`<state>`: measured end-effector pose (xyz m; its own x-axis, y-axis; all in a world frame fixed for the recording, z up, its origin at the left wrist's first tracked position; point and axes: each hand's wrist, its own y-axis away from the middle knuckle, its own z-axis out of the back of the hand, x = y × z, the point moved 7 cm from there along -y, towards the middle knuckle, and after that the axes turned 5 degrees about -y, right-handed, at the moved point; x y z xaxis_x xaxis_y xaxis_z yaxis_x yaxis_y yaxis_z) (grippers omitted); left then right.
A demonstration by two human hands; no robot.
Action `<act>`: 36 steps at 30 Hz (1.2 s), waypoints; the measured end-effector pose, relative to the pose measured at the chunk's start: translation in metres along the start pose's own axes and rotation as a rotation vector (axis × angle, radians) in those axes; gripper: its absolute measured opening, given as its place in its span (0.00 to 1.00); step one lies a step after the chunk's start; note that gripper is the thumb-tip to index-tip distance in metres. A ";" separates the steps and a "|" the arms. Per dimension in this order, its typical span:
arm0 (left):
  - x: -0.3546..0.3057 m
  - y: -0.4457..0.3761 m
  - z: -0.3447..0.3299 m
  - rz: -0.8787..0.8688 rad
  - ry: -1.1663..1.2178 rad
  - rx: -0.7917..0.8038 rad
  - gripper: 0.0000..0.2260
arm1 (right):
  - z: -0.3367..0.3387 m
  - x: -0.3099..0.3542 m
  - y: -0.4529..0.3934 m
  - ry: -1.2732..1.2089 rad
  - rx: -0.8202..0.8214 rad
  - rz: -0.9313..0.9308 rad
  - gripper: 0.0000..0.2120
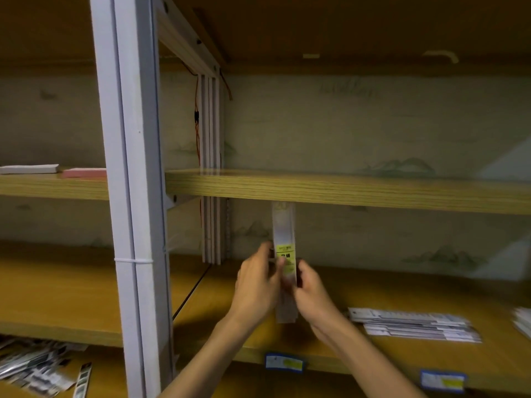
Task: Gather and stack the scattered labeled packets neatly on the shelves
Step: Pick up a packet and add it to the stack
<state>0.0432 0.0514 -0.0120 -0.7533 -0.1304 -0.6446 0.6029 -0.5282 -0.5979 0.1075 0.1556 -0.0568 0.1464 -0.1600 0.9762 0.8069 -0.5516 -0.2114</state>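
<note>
Both hands hold a bundle of long, narrow packets upright above the middle shelf, near its left end. The left hand has its grip closed round the bundle's left edge; the right hand has its grip closed round the right edge, just below the yellow label. To do this well, tap the lower ends level on the shelf board, squeeze the long edges flush, then lay the bundle flat, aligned beside the flat stack lying toward the front right. Loose packets remain on the lower shelf, front left.
</note>
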 end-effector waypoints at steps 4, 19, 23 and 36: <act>-0.002 -0.002 0.001 -0.077 -0.071 -0.042 0.09 | 0.001 0.009 0.001 0.103 0.015 0.080 0.17; -0.021 0.018 0.004 -0.298 -0.100 -0.029 0.22 | 0.008 0.022 0.015 0.385 0.046 0.270 0.19; -0.019 0.018 0.005 -0.291 -0.154 -0.039 0.29 | 0.009 0.030 0.014 0.475 -0.010 0.288 0.24; -0.016 0.016 -0.001 -0.281 -0.256 -0.021 0.30 | 0.004 0.037 0.018 0.563 -0.035 0.323 0.20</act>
<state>0.0651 0.0462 -0.0115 -0.9298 -0.1896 -0.3156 0.3666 -0.5565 -0.7456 0.1299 0.1427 -0.0244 0.0489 -0.7216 0.6905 0.7516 -0.4287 -0.5013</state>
